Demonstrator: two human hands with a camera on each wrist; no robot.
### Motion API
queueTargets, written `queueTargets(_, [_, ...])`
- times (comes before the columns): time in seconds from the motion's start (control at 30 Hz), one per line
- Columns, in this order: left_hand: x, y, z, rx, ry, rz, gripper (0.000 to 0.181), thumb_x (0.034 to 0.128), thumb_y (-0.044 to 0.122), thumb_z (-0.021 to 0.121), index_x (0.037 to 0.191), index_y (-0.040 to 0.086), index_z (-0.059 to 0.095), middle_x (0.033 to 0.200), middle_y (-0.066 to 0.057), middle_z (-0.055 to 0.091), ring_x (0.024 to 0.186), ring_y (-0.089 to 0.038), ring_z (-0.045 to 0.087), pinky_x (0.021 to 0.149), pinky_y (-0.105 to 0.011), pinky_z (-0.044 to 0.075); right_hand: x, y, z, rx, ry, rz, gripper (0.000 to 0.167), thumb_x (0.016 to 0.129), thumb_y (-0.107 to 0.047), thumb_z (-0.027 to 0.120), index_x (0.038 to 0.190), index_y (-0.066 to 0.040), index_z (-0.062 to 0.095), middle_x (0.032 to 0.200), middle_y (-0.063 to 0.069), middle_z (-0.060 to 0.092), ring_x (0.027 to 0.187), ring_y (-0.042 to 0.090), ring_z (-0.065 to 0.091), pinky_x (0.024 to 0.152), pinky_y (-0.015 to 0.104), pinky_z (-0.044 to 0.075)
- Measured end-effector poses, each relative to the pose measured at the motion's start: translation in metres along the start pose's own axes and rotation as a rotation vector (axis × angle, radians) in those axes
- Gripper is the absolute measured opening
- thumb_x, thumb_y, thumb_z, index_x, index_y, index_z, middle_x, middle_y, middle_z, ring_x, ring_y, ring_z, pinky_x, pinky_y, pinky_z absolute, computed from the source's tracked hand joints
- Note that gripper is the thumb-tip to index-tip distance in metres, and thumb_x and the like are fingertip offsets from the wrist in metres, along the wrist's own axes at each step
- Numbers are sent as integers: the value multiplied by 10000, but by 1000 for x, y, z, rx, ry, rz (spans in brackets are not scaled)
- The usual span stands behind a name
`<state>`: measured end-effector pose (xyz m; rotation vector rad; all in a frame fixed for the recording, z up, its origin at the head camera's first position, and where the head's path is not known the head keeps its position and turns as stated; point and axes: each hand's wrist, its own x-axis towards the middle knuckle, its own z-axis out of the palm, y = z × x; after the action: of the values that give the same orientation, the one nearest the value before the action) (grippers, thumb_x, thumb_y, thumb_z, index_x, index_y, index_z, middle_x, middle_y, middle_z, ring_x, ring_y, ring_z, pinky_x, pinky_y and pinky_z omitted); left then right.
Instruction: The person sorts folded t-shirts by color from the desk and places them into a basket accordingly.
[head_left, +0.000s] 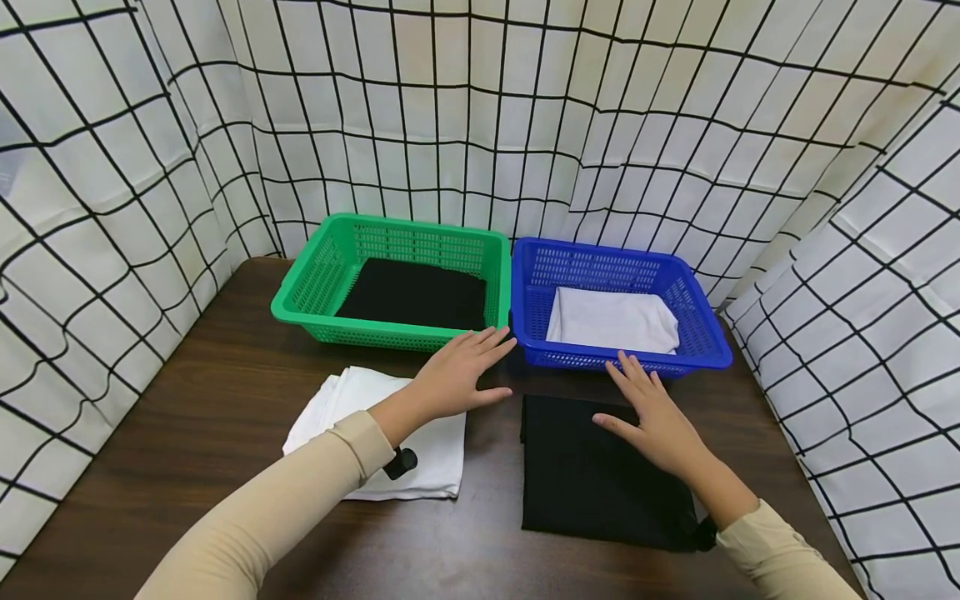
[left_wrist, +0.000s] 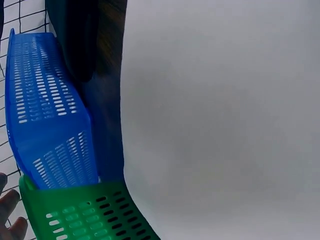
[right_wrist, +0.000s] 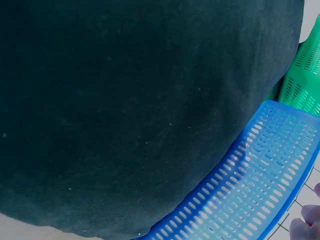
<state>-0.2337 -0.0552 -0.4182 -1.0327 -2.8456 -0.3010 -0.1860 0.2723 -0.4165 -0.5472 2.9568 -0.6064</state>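
Beige sleeves (head_left: 277, 510); hands (head_left: 459, 373) near white cloth (head_left: 431, 462); black cloth (head_left: 592, 479), long axis crosswise.

Hands (left_wrist: 9, 204) (right_wrist: 306, 226) cut off, wrist cams; L sleeve (head_left: 281, 508) hides pt of white cloth (head_left: 438, 454).

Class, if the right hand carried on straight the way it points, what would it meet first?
Most likely the front rim of the blue basket. The right hand points that way, but its height is unclear; it might pass over the rim, above the white cloth.
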Motion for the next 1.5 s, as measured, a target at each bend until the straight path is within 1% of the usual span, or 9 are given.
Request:
queueTargets(0.27, [-1,5,2,33,-6,24,742,964,552,554,1554,148,356,1616,-60,341,1510,-256,309,1249,-458,247,-6,9,2,46,-1,26,885,929,-545,615,1591,-104,227,1683,149,75,1547,405,49,1251,584,7])
queueTargets(0.47, [-2,8,6,7,-20,62,744,946,523,603,1543,139,379,1608,-64,355,1494,-267,340,1244,-458,258,-12,13,5,73,-16,58,887,925,-548,619,1594,-121,224,1681,161,77,1541,427,52,1239,615,32])
queueTargets(0.6, [-2,8,10,-29,-38,54,756,945,513,613,1539,108,379,1608,-88,353,1489,-265,351,1230,-445,293,-15,14,7,87,-28,82,906,916,-562,622,1590,-100,229,1674,186,85,1536,440,61,1229,635,53])
queueTargets(0.77, [-3,9,15,-102,-64,28,778,940,494,633,1532,61,375,1603,-120,358,1482,-266,364,1211,-452,328,-18,17,10,87,-40,119,947,913,-564,626,1579,-30,217,1655,246,99,1515,490,83,1200,678,94])
queueTargets(1.0, [-6,12,23,-145,-74,11,786,929,491,650,1513,29,398,1582,-128,395,1471,-258,385,1206,-427,340,-22,22,13,82,-83,223,1007,903,-566,640,1560,51,191,1624,316,103,1450,593,118,1153,719,148])
queueTargets(1.1, [-6,15,28,-171,-94,-20,797,922,505,652,1513,33,401,1581,-124,399,1466,-264,394,1206,-419,342,-24,25,14,97,-106,260,1014,900,-563,646,1562,48,182,1625,311,102,1435,612,113,1142,729,151])
queueTargets(1.2, [-6,18,32,-235,-130,-73,809,915,525,652,1514,42,402,1581,-117,400,1463,-283,395,1206,-426,341,-28,28,15,111,-131,295,1008,905,-563,639,1568,37,171,1628,303,98,1426,625,100,1128,746,148])
queueTargets(1.27, [-5,21,33,-298,-149,-110,817,907,530,661,1513,44,407,1580,-112,403,1459,-297,396,1203,-435,344,-31,31,16,121,-143,316,1016,905,-576,630,1570,34,163,1629,302,91,1430,619,96,1126,748,150])
queueTargets(1.5, [-5,29,39,-546,-170,-248,827,894,486,700,1519,41,391,1558,-137,429,1446,-315,410,1191,-459,359,-38,36,16,152,-197,415,1083,904,-617,603,1560,78,93,1610,345,26,1460,564,103,1153,712,175])
